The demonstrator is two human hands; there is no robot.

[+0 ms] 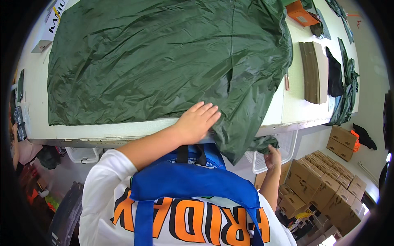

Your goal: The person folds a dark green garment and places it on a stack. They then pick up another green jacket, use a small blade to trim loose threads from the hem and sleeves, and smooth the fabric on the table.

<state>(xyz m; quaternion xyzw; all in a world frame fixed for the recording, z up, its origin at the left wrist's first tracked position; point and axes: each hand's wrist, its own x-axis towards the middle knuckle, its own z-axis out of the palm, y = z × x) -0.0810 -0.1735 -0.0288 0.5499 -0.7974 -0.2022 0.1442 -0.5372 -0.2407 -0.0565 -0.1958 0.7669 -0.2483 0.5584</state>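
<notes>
A large dark green sheet of thin, shiny fabric (156,61) lies wrinkled over the pale table, with a seam running through its right part. Near the front edge, my left hand (200,119) rests on it, fingers stretched out and palm down. Just right of that hand, a corner of the sheet hangs over the table edge. My right hand (273,158) is lower and farther right, below the edge, its fingers pinching a bunched dark green fabric end (264,144). Whether that end belongs to the same sheet I cannot tell.
A stack of brown cardboard sheets (312,73), black cloth (334,69) and an orange box (303,14) sit on the table's right. White plastic crates (84,155) stand beneath. Cardboard cartons (328,184) pile up at lower right. A white box (50,26) lies far left.
</notes>
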